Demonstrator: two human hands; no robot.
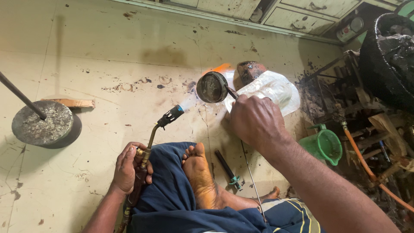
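Person sitting cross-legged on a stained floor (108, 56), bare foot (199, 172) resting on blue cloth. Left hand (128, 167) is gripping the gas torch (148, 146) at its brass valve, fingers wrapped tight around the handle. The torch's black nozzle is pointing up and right, throwing a pale flame at a small round metal cup (211, 87). Right hand (255, 121) is holding that cup out by a thin handle, fingers closed on it; the cup is hanging above the floor, in front of a clear plastic container (274, 89). A thin rod (251, 172) and a dark tool (226, 167) are lying beside the foot. Green jug (325, 146) standing at right; round metal disc (42, 122) with a rod, far left.
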